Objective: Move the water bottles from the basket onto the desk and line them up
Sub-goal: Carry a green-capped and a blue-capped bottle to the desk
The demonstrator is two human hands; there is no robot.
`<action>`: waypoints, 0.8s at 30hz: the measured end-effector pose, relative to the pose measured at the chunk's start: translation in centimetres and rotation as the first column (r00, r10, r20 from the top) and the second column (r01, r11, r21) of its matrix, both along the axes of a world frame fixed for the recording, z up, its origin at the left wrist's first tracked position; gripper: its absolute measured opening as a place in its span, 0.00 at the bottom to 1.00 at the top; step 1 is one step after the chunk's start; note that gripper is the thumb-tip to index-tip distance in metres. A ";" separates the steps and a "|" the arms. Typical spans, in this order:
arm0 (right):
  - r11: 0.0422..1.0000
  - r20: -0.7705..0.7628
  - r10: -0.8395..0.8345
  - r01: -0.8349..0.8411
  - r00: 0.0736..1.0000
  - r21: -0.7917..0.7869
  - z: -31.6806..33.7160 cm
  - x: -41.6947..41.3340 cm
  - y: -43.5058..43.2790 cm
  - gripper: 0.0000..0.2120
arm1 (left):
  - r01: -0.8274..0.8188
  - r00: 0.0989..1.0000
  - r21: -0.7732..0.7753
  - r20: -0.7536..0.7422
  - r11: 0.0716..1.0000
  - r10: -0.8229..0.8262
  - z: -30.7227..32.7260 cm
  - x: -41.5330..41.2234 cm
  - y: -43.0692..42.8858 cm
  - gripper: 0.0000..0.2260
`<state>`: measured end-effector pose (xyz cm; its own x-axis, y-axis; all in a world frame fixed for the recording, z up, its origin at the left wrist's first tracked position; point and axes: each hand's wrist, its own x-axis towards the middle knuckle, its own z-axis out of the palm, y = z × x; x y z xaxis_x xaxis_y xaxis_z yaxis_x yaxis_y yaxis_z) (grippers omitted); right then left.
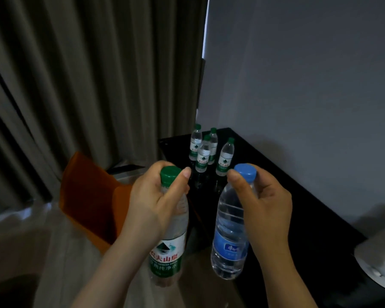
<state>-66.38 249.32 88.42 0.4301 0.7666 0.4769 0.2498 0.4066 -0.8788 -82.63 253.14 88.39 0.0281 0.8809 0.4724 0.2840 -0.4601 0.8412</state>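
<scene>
My left hand (pixel 152 201) grips a green-capped water bottle (pixel 168 252) by its neck, hanging upright in the air. In my right hand (pixel 267 205) hangs a blue-capped bottle (pixel 228 241) with a blue label, held the same way just below the cap. Both bottles hover in front of the black desk (pixel 298 207), near its front left corner. Several green-capped bottles (pixel 203 156) stand in a loose cluster at the desk's far end, close to the wall. The basket is not in view.
An orange chair (pixel 91 196) stands left of the desk, in front of long grey curtains (pixel 87 85). A white rounded object (pixel 378 263) sits on the desk at the right edge. A grey wall runs behind the desk.
</scene>
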 end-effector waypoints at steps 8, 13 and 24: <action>0.991 0.029 -0.132 0.132 0.991 -0.016 -0.6 0.8 9.9 0.06 | 0.198 0.980 -0.004 -0.013 0.980 -0.198 -0.8 1.5 13.6 0.15; 0.980 0.022 -0.176 0.177 0.984 -0.088 -2.8 2.5 13.6 0.05 | 0.273 0.958 -0.065 -0.073 0.960 -0.277 -3.4 3.5 18.9 0.15; 0.944 -0.057 -0.231 0.210 0.971 -0.252 -7.5 9.4 21.4 0.10 | 0.400 0.880 -0.177 -0.202 0.899 -0.431 -8.4 10.5 28.7 0.15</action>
